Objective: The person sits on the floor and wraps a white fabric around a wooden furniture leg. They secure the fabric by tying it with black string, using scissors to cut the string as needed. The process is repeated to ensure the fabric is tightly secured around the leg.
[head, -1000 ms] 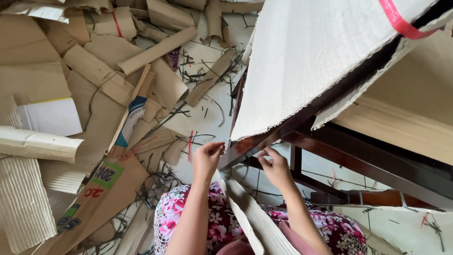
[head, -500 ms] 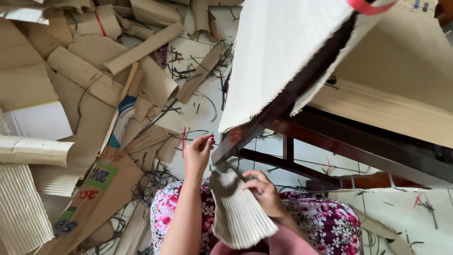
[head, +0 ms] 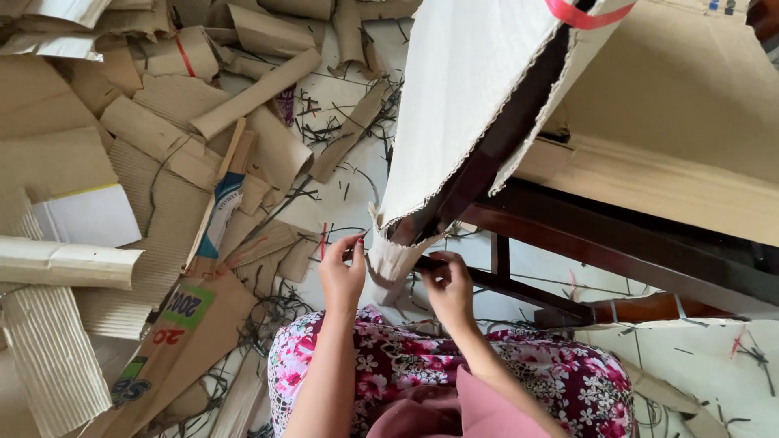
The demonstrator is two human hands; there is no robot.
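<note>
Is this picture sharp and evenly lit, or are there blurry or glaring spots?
Head view: soft daylight, no hard shadows; the cardboard sheet is bright but not washed out; the dark wooden frame shows slight sheen; both the left hand and right hand look sharp; the cardboard scraps stay in focus, edges slightly stretched.

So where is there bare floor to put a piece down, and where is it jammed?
Bare floor shows at lower right, between the dark wooden frame and the floral lap. A thinner patch, strewn with dark strips, lies above the left hand. The cardboard pile crowds the left side. Both hands, right hand included, grip the corrugated sheet.
</note>
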